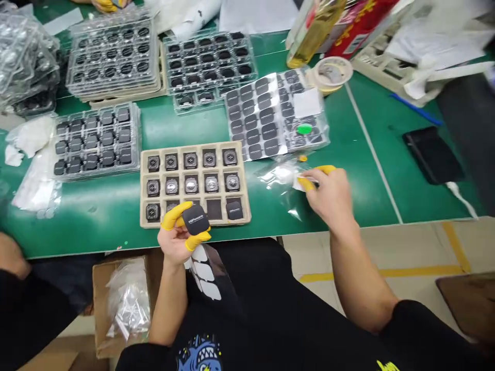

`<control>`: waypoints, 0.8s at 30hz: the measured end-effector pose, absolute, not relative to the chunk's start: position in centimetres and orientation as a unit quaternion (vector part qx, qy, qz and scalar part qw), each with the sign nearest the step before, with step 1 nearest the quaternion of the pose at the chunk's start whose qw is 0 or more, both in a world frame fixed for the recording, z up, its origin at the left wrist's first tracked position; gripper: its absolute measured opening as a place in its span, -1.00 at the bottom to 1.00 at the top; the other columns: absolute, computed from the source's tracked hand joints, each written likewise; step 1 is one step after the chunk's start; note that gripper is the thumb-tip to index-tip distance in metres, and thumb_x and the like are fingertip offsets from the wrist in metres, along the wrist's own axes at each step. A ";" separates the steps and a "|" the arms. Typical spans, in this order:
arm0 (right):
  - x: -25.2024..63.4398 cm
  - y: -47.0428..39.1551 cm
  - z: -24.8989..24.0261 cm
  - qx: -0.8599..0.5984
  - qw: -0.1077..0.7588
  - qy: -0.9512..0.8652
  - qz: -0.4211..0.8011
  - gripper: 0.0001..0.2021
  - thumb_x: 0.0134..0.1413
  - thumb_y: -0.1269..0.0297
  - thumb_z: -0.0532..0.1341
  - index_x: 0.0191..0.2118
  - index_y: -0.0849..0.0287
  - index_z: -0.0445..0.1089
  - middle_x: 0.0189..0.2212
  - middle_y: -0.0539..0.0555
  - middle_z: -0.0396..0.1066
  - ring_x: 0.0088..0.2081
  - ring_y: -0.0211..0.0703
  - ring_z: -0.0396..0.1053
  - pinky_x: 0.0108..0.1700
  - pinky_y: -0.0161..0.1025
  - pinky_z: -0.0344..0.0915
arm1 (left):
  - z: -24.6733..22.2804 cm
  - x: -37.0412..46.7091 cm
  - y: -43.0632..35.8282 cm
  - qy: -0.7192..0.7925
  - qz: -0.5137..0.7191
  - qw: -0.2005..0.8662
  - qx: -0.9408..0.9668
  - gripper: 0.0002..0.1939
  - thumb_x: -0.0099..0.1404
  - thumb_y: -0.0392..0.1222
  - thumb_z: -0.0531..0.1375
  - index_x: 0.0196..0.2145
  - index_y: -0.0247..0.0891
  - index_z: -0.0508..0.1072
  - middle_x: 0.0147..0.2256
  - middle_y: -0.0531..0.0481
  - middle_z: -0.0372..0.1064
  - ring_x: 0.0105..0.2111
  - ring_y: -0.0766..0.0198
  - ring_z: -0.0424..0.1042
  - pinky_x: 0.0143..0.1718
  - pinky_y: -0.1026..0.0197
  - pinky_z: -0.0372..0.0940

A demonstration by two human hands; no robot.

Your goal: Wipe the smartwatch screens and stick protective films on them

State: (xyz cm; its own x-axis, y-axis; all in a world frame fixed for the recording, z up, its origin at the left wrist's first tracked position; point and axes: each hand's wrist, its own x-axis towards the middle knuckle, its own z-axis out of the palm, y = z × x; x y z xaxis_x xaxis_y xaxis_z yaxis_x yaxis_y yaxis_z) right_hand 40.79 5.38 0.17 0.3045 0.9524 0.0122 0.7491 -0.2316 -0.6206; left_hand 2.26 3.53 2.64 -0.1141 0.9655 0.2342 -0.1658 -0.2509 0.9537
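Note:
My left hand [180,234], in yellow finger covers, grips a black rounded-square piece [195,220] with small light print on it. It is held over the near edge of a beige tray [195,145], whose compartments hold dark watch-like parts. One near-row compartment shows only its dark bottom. Off to the right, my right hand [328,193] pinches a small whitish piece [299,183] above clear plastic film [279,175]. Behind that film lie sheets of dark rounded-square stickers [253,118]. A strip with white rounded shapes [204,273] rests at my lap.
Clear trays of dark parts [96,139] stand at the left and back. A tape roll [332,72] lies behind the stickers. A black device [433,154] with a white cable is at the right. A cardboard box [101,309] stands below; another person's arm [13,257] is at the left.

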 end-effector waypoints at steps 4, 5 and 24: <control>39.1 5.0 1.9 -0.761 0.342 -0.531 0.147 -0.95 0.24 0.20 0.28 -0.20 -0.03 0.41 -0.18 0.28 0.47 -0.07 0.32 0.36 0.08 0.27 0.28 | 2.0 1.8 2.8 0.395 0.611 0.479 0.491 -0.31 0.09 0.06 0.69 0.13 -0.15 0.69 -0.36 0.08 0.66 -0.52 0.31 0.66 -0.40 0.33 0.60; 38.1 4.8 2.8 -0.752 0.364 -0.529 0.149 -0.92 0.27 0.20 0.29 -0.15 -0.04 0.43 -0.12 0.29 0.51 -0.07 0.31 0.43 0.05 0.25 0.33 | 2.0 1.7 2.7 0.385 0.608 0.490 0.493 -0.30 0.09 0.05 0.69 0.14 -0.15 0.68 -0.36 0.09 0.66 -0.52 0.32 0.66 -0.39 0.34 0.60; 23.5 6.8 8.6 -0.203 0.332 -0.908 0.155 -0.68 0.53 0.51 0.07 0.00 0.16 0.60 -0.31 0.09 0.51 -0.29 -0.12 0.39 -0.30 -0.23 0.26 | 0.9 0.7 1.7 0.431 0.497 0.486 0.575 -0.28 0.04 0.28 0.65 0.06 -0.15 0.74 -0.58 0.19 0.32 -0.63 0.43 0.24 -0.58 0.33 0.25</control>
